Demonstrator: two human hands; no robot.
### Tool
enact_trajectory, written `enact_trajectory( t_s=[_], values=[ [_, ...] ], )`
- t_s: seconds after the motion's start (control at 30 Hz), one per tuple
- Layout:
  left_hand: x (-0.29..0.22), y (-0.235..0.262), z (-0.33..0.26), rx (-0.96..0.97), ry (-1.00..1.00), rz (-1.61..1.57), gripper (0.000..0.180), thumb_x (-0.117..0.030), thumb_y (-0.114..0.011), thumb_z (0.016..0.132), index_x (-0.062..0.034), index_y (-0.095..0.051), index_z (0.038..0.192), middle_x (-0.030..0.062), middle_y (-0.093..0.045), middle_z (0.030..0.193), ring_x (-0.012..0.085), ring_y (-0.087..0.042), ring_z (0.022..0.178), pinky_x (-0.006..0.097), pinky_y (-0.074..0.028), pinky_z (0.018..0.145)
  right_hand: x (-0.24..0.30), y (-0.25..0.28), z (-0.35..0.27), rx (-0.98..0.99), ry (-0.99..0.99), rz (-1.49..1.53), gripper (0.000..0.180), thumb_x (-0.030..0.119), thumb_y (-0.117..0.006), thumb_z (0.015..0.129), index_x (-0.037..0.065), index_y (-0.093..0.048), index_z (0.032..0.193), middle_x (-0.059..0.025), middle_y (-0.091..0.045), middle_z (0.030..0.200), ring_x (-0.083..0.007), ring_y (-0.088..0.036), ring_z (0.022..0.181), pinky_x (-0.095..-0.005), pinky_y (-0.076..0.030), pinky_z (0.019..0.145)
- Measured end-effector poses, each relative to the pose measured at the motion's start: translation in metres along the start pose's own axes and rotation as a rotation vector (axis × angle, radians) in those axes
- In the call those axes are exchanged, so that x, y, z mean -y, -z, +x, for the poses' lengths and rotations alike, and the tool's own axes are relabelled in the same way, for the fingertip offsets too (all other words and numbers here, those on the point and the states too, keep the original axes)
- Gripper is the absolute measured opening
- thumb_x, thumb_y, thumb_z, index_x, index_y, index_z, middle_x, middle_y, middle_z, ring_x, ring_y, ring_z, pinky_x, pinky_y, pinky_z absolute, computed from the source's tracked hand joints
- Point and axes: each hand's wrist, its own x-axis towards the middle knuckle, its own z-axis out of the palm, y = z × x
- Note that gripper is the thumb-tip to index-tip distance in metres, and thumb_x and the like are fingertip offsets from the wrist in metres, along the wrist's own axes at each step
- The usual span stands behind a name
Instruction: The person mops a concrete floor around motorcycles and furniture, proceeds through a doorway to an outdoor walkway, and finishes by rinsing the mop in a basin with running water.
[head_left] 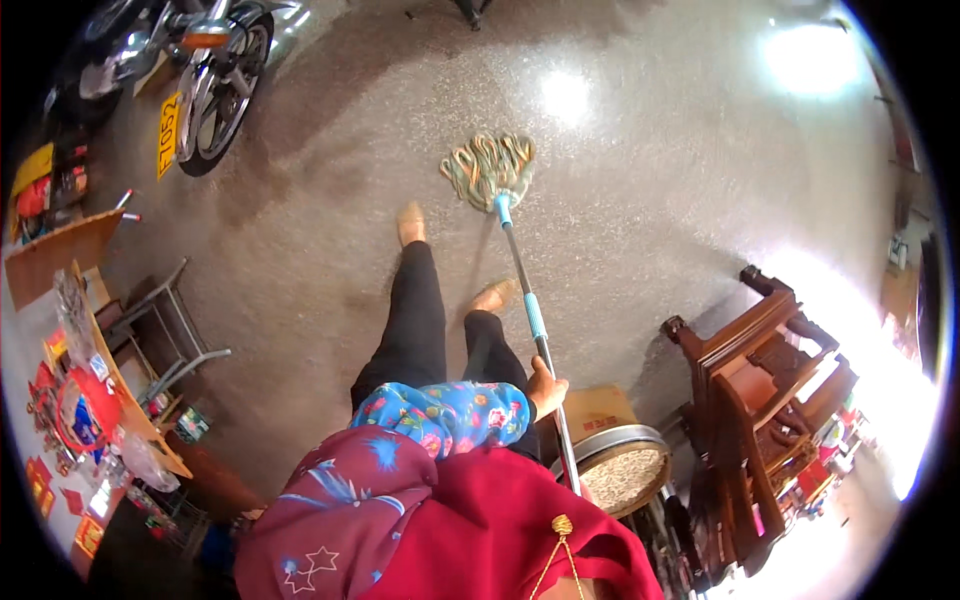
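Observation:
My left arm, in a blue flowered sleeve cover, reaches across my body. Its hand (546, 388) is closed round the dark middle of a mop's handle. The mop (535, 316) slants away from me, with light-blue sleeves on its pole. Its striped green, tan and orange string head (489, 168) lies spread on the floor beyond my feet. Close to my body at the lower edge, only a sliver of my right hand (586, 492) shows against the handle's near end, which it appears to grip. My red clothing hides the rest of it.
A motorcycle (215, 100) stands at the far left. Along the left are a metal-legged stool (170, 320) and a cluttered table (140, 400). Near my right side are a cardboard box (598, 403) and a round tray of pale bits (622, 480). Farther right stands a carved wooden chair (750, 350).

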Motion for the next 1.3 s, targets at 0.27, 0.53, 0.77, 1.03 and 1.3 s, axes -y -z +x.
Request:
enact_trajectory(
  t_s=[0.27,0.53,0.77,1.03,1.3],
  values=[
    [-0.089,0.070,0.090,-0.077,-0.031,-0.543,0.051,-0.014,-0.057,0.069,-0.0034,-0.026,0.108,0.0160,-0.049,0.070,0.0299,-0.055,0.057,0.040,-0.046,0.052,0.114,-0.005,0.047,0.231,0.078,-0.452,0.074,-0.001,-0.045,0.073,0.011,-0.016,0.140,-0.0029,-0.049,0.077,-0.0098,-0.043,0.044,-0.0198,-0.036,0.037],
    [-0.146,0.305,0.297,-0.415,0.125,-0.239,0.040,-0.016,-0.053,0.072,0.0114,-0.036,0.096,0.0207,-0.054,0.062,0.0302,-0.057,0.044,0.041,-0.044,0.032,0.249,-0.145,0.209,0.520,0.134,-0.292,0.069,0.003,-0.044,0.079,0.011,-0.013,0.140,-0.0002,-0.040,0.051,-0.0094,-0.038,0.036,-0.0224,-0.032,0.032],
    [-0.087,0.259,0.276,-0.727,0.043,-0.015,0.042,-0.012,-0.049,0.075,-0.0028,-0.031,0.112,0.0174,-0.055,0.072,0.0310,-0.058,0.053,0.043,-0.045,0.039,0.233,-0.129,0.195,0.569,0.058,-0.403,0.066,0.007,-0.043,0.083,0.011,-0.009,0.140,-0.0006,-0.041,0.051,-0.0094,-0.039,0.037,-0.0219,-0.032,0.036],
    [-0.184,0.034,0.103,-0.304,0.331,-0.446,0.060,-0.019,-0.054,0.073,0.0034,-0.021,0.118,0.0231,-0.056,0.070,0.0338,-0.058,0.055,0.041,-0.047,0.050,0.282,0.013,0.070,0.056,-0.349,-0.308,0.061,-0.003,-0.049,0.082,0.010,-0.025,0.137,-0.0029,-0.054,0.093,-0.0094,-0.049,0.075,-0.0232,-0.043,0.061],
    [-0.223,0.085,0.176,-0.495,0.261,-1.007,0.060,-0.022,-0.058,0.070,0.0101,-0.030,0.112,0.0260,-0.055,0.087,0.0368,-0.058,0.083,0.042,-0.048,0.067,0.403,0.056,0.167,0.513,0.182,-1.617,0.068,0.004,-0.056,0.078,0.011,-0.024,0.137,-0.0044,-0.054,0.072,-0.0097,-0.050,0.056,-0.0224,-0.041,0.048]
  ],
)
